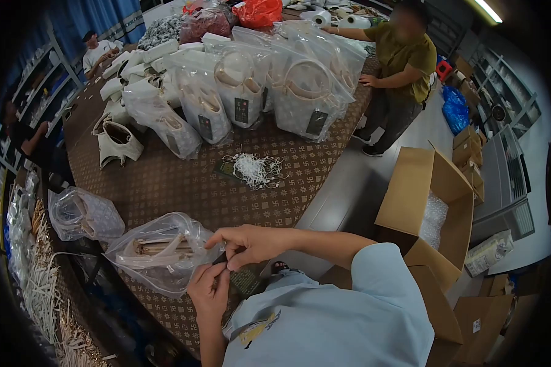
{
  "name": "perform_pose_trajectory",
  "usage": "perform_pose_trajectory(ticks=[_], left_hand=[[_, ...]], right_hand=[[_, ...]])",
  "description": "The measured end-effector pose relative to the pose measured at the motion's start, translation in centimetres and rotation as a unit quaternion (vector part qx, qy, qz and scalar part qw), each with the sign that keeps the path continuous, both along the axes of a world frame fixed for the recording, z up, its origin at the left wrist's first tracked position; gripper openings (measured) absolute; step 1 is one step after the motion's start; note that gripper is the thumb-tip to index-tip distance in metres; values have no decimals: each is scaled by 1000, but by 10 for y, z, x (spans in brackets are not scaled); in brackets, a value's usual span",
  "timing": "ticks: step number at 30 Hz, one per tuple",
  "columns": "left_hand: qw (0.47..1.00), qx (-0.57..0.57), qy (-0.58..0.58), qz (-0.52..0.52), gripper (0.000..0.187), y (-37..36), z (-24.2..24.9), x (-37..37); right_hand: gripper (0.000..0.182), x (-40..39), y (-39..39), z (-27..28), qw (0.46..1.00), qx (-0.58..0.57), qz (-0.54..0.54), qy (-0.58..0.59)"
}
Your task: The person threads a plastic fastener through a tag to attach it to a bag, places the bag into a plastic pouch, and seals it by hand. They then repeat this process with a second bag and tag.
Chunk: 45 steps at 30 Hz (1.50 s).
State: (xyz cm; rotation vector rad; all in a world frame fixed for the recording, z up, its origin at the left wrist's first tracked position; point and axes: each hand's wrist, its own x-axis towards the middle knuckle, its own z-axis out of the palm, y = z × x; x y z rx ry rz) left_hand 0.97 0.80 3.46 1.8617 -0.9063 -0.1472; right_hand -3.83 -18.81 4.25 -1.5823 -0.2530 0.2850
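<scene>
Light-blue shirt (337, 312), foreground; left hand (208, 289) and right hand (246, 244) meet at the fingertips, any clamp on the dark tag (246, 282) being indiscernible. Adjacent on the tabletop (251, 205), the plastic-wrapped bag (147, 264) appears light, soft, slippery; best held round its body.

No word or number can be read with certainty. Close to you, the dark green rectangular card (246, 282) bears pale print, too fine for reading. The black rectangular tags (241, 111) on the white handbags in clear plastic (291, 111) carry light characters, also too small for you. The white square label (476, 325) on the brown cardboard box (490, 315) shows only unclear marks.
</scene>
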Motion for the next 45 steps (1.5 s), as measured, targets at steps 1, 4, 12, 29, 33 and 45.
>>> perform_pose_trajectory(ticks=[1, 4, 12, 29, 33, 45], left_hand=[[1000, -11, -26, 4, 14, 0, 1, 1], [999, -31, -36, 22, 12, 3, -2, 2], [982, -119, 121, 77, 17, 6, 4, -4], [958, -154, 195, 141, 22, 18, 0, -9], [963, -133, 180, 148, 22, 21, 3, -11], [957, -171, 181, 146, 22, 20, -4, 0]], right_hand=[[48, -1, 4, 1, 999, 23, -37, 11], [37, -4, 10, -1, 995, -20, -92, -33], [12, -11, 29, 4, 946, -140, -227, -186], [11, 2, 57, -5, 884, -242, -312, -251], [13, 9, 67, -11, 858, -258, -329, -300], [11, 26, 76, -19, 846, -227, -354, -327]])
